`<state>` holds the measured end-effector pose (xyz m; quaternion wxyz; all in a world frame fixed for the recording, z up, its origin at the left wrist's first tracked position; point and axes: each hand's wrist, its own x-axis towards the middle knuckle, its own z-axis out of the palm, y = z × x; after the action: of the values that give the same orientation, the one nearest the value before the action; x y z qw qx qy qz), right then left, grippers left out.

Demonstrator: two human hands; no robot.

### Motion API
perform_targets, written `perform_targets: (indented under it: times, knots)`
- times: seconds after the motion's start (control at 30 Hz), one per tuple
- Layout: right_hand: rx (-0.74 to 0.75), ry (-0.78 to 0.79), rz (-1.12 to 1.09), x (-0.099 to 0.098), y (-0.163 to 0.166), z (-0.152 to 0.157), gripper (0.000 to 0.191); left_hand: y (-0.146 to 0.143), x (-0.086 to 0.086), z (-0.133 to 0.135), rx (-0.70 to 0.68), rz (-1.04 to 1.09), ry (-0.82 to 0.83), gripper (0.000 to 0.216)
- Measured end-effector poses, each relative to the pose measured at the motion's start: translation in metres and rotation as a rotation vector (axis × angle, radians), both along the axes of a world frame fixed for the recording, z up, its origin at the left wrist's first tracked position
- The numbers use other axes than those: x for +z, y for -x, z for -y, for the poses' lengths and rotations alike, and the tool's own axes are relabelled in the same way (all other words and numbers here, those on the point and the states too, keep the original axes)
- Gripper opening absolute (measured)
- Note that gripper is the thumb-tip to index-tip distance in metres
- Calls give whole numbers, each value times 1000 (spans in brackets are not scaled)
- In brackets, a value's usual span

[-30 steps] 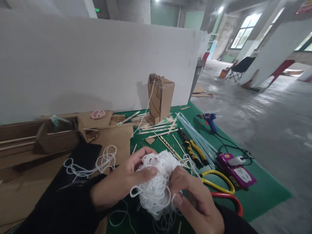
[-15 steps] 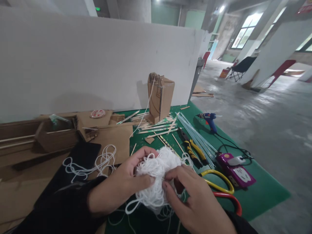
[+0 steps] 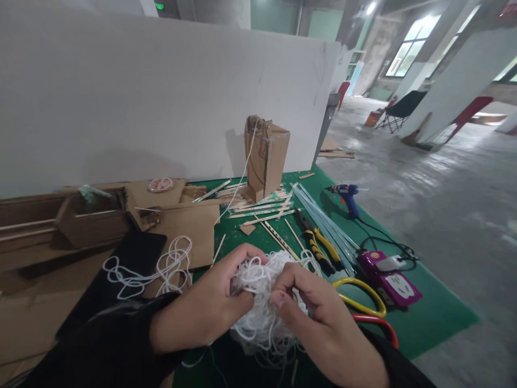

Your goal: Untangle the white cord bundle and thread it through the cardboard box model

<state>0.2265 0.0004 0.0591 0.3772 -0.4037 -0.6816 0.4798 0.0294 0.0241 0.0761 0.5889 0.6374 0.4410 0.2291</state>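
A tangled bundle of white string point(image 3: 264, 323) is between my two hands above the green mat. My left hand point(image 3: 214, 302) is closed round its left side, thumb pressed in front. On the right side, my right hand point(image 3: 311, 312) pinches strands between thumb and bent fingers. Loose loops hang below the bundle. More white string point(image 3: 172, 264) lies in loops at the left, over cardboard and a black flat object point(image 3: 141, 250). A single strand runs from the top of an upright cardboard box point(image 3: 269, 156) down toward the cardboard sheet.
Thin wooden sticks point(image 3: 262, 210) are scattered round the box. To the right lie yellow-black pliers point(image 3: 321, 248), clear glue sticks point(image 3: 323, 215), a blue glue gun point(image 3: 347, 196), a purple power strip point(image 3: 390, 280) and yellow and red looped handles point(image 3: 363, 296). A white panel point(image 3: 161, 97) stands behind.
My right hand has shifted up slightly on the string bundle, its fingers now pinched closer together. The large loop that stuck out at the lower left no longer shows. The view has tilted slightly.
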Motion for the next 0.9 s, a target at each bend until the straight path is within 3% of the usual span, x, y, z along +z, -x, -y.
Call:
perform_targets:
  times: [0.2, 0.5, 0.63, 0.77, 0.9]
  knots:
    - [0, 70, -114, -6, 2, -4, 19, 3, 1, -2, -37, 2, -74, 30]
    - [-12, 35, -43, -15, 2, -7, 19, -1, 0, -2, 87, -67, -146, 17]
    - [7, 3, 43, -17, 4, -9, 19, -3, -4, 1, 110, 43, -73, 16]
    - [49, -6, 78, -19, 4, -9, 16, -3, -13, 1, 34, 190, 62, 19]
    - [67, 29, 26, -21, 4, -9, 16, -1, -17, -1, -17, 183, 30, 21]
